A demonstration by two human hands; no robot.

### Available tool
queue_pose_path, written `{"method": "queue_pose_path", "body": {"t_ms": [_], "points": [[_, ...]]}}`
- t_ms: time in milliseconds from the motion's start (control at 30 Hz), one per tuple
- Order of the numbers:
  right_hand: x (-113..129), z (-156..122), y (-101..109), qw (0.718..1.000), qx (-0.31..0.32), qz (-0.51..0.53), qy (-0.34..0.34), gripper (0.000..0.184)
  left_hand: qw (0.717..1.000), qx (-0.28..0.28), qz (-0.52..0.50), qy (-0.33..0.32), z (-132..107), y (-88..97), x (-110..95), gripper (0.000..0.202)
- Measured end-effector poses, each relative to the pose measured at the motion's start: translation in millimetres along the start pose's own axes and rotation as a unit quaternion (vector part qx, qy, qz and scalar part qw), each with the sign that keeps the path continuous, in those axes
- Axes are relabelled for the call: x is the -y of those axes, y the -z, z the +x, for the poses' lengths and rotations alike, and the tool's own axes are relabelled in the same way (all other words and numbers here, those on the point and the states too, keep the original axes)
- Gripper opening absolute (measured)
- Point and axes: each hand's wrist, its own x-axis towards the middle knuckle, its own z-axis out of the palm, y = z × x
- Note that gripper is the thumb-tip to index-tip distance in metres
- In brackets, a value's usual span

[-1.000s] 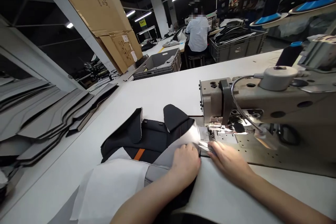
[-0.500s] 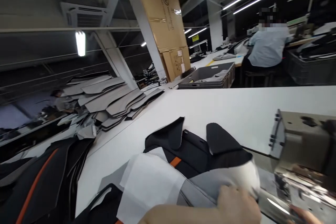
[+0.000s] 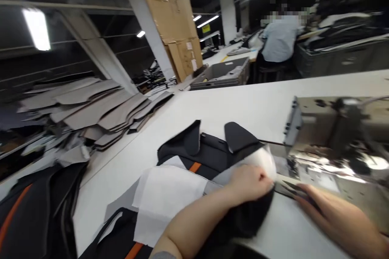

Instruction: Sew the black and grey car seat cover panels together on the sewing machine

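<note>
A black and grey sewn fabric piece [image 3: 212, 147] with orange strips lies on the white table, its flaps standing up at the far end. My left hand [image 3: 251, 182] is closed on its right side, by a white-lined edge. My right hand [image 3: 331, 210] holds small thread snips [image 3: 293, 189], their dark pointed blades aimed left at that edge. Part of the snips is hidden in the fingers. A white sheet [image 3: 170, 198] lies over the fabric, left of my left forearm. The sewing machine [image 3: 331, 137] stands just beyond my right hand.
Stacked grey panels [image 3: 100, 109] lie at the left, with a pile of black, orange-trimmed pieces [image 3: 33, 206] nearer. Behind the table are a grey crate [image 3: 219, 83] and tall cardboard [image 3: 168, 12]. A seated person [image 3: 281, 38] is farther back, beside another crate [image 3: 343, 58].
The view has shifted, so the scene sits farther left and higher. My right hand has come further into view with the snips. My left hand stays closed on the fabric.
</note>
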Motion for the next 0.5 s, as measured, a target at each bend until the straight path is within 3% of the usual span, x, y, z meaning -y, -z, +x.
{"method": "queue_pose_path", "body": {"t_ms": [67,167,367,500], "points": [[22,15,19,1.0,-0.001,-0.024,-0.002,0.031,0.999,-0.023,-0.031,-0.025,-1,7.5,-3,0.024],[40,29,24,0.999,0.012,-0.023,-0.028,0.026,0.997,-0.027,-0.055,-0.049,-7,18.0,-8,0.022],[46,39,8,0.999,0.008,-0.039,0.008,0.028,0.995,-0.023,-0.008,-0.094,-12,12.3,-13,0.015],[43,37,12,0.999,0.014,-0.037,0.001,0.031,0.992,0.001,0.022,-0.124,-14,7.4,-13,0.012]]}}
